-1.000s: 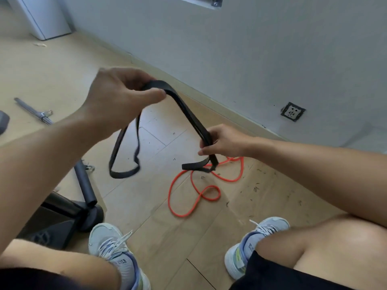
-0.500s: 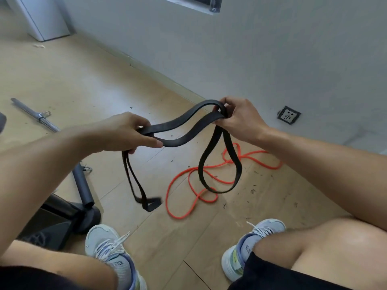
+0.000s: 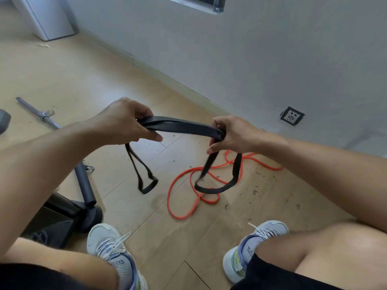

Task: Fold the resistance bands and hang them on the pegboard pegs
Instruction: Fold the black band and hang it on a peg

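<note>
A black resistance band is stretched flat between my two hands above the floor. My left hand grips its left end, and a narrow loop hangs down below that hand. My right hand grips the right end, with a wider loop dangling beneath it. An orange resistance band lies tangled on the wooden floor under and behind the hanging loops. No pegboard pegs are visible.
A grey wall with a power socket runs behind. A metal bar lies on the floor at left, near a black machine base with a padded roller. My two shoes stand at the bottom.
My hands have drawn the black band taut and level between them; the upper arcs have flattened together. My right hand has moved lower and rightward, my left hand slightly up.
</note>
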The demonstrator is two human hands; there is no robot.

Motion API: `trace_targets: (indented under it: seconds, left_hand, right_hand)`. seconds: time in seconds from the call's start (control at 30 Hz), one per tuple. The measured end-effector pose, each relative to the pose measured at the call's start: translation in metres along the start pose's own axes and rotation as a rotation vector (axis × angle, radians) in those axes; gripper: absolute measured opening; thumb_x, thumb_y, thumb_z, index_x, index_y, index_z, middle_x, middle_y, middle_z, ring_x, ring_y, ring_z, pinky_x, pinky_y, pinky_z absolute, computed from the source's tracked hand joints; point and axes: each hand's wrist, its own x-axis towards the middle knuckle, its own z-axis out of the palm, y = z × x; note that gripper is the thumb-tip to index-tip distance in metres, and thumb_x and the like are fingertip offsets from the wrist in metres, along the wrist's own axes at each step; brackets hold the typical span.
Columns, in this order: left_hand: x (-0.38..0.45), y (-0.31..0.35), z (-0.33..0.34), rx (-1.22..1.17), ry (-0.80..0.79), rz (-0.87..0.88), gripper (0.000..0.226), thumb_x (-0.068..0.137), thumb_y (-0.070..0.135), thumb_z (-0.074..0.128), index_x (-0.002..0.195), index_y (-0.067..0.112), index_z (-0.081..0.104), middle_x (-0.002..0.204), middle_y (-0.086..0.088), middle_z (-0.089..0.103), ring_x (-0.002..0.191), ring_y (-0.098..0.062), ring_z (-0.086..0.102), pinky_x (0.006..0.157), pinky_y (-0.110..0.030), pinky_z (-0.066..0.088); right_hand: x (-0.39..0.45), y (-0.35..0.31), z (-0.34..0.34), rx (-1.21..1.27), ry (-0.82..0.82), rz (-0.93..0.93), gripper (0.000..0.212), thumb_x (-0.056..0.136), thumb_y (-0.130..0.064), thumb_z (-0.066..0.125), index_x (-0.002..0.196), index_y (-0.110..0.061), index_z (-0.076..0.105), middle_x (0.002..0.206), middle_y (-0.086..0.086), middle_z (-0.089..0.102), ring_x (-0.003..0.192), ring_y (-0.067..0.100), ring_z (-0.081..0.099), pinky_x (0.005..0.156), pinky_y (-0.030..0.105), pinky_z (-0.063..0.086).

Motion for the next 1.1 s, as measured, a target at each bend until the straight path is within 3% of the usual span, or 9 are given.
trace_targets:
  seconds: [0.13, 0.23, 0.3, 0.37, 0.67, 0.77, 0.87, 1.0, 1.1]
  left_hand:
    - [0.002, 0.001, 0.001, 0.010, 0.065, -0.011, 0.030, 0.070, 0.035, 0.091, 0.069, 0.021, 0.064, 0.058, 0.002, 0.053, 0.049, -0.015, 0.045, 0.048, -0.024, 0.034]
    - [0.003, 0.004, 0.001, 0.065, 0.059, 0.008, 0.027, 0.072, 0.032, 0.090, 0.070, 0.023, 0.065, 0.061, 0.001, 0.055, 0.052, -0.016, 0.048, 0.049, -0.023, 0.033]
    - [0.003, 0.006, 0.002, 0.101, 0.029, 0.014, 0.024, 0.072, 0.031, 0.090, 0.072, 0.024, 0.067, 0.065, 0.000, 0.059, 0.056, -0.018, 0.051, 0.051, -0.023, 0.035]
    - [0.002, 0.006, 0.004, 0.136, -0.001, 0.011, 0.024, 0.072, 0.031, 0.090, 0.074, 0.024, 0.067, 0.067, -0.002, 0.060, 0.058, -0.019, 0.053, 0.051, -0.024, 0.036]
    - [-0.001, 0.005, 0.004, 0.108, 0.021, 0.025, 0.029, 0.064, 0.040, 0.093, 0.075, 0.027, 0.069, 0.069, -0.001, 0.063, 0.060, -0.021, 0.056, 0.055, -0.027, 0.040]
    - [-0.004, 0.006, 0.001, 0.056, -0.001, 0.057, 0.033, 0.064, 0.050, 0.089, 0.078, 0.027, 0.070, 0.067, -0.002, 0.061, 0.059, -0.017, 0.052, 0.054, -0.027, 0.038]
    - [-0.005, 0.004, 0.000, 0.006, 0.012, 0.074, 0.034, 0.068, 0.059, 0.081, 0.080, 0.029, 0.072, 0.072, -0.005, 0.063, 0.062, -0.017, 0.053, 0.056, -0.027, 0.041]
    - [-0.002, 0.004, 0.003, -0.031, 0.078, 0.098, 0.034, 0.077, 0.056, 0.076, 0.084, 0.023, 0.071, 0.073, -0.004, 0.069, 0.066, -0.012, 0.066, 0.060, -0.026, 0.046]
    - [0.000, 0.007, 0.004, -0.068, 0.126, 0.109, 0.032, 0.080, 0.052, 0.075, 0.087, 0.022, 0.070, 0.077, -0.002, 0.072, 0.069, -0.006, 0.069, 0.066, -0.030, 0.054]
  right_hand:
    - [-0.002, 0.001, 0.004, 0.095, -0.154, -0.035, 0.033, 0.072, -0.025, 0.095, 0.090, -0.019, 0.068, 0.080, -0.006, 0.073, 0.077, 0.016, 0.072, 0.079, 0.039, 0.057]
    - [-0.004, -0.003, 0.007, 0.253, -0.220, -0.037, 0.033, 0.071, -0.024, 0.095, 0.088, -0.017, 0.067, 0.089, 0.008, 0.075, 0.082, 0.019, 0.070, 0.087, 0.048, 0.056]
    - [-0.005, -0.007, 0.007, 0.343, -0.246, -0.030, 0.031, 0.073, -0.021, 0.094, 0.087, -0.018, 0.066, 0.090, 0.014, 0.074, 0.085, 0.017, 0.069, 0.086, 0.043, 0.053]
    - [-0.006, -0.008, 0.007, 0.380, -0.253, -0.029, 0.031, 0.076, -0.016, 0.092, 0.086, -0.019, 0.062, 0.082, 0.004, 0.070, 0.080, 0.014, 0.065, 0.079, 0.034, 0.049]
    - [0.001, -0.005, 0.018, 0.125, -0.034, -0.015, 0.050, 0.068, -0.033, 0.097, 0.079, -0.021, 0.049, 0.069, -0.005, 0.051, 0.060, 0.012, 0.047, 0.058, 0.029, 0.036]
    - [0.005, 0.002, 0.020, 0.221, 0.007, -0.016, 0.042, 0.074, -0.031, 0.093, 0.095, -0.023, 0.058, 0.079, 0.004, 0.070, 0.070, 0.018, 0.067, 0.068, 0.038, 0.054]
    - [0.006, 0.005, 0.020, 0.224, 0.059, -0.039, 0.028, 0.078, -0.034, 0.090, 0.097, -0.023, 0.072, 0.086, 0.013, 0.074, 0.078, 0.023, 0.070, 0.081, 0.052, 0.056]
    - [0.004, -0.001, 0.018, 0.231, 0.119, -0.021, 0.026, 0.078, -0.033, 0.090, 0.095, -0.017, 0.077, 0.089, 0.010, 0.077, 0.085, 0.028, 0.074, 0.084, 0.043, 0.059]
    - [0.001, -0.005, 0.017, 0.233, 0.124, -0.026, 0.028, 0.077, -0.034, 0.089, 0.097, -0.018, 0.077, 0.088, 0.001, 0.079, 0.084, 0.019, 0.076, 0.084, 0.037, 0.061]
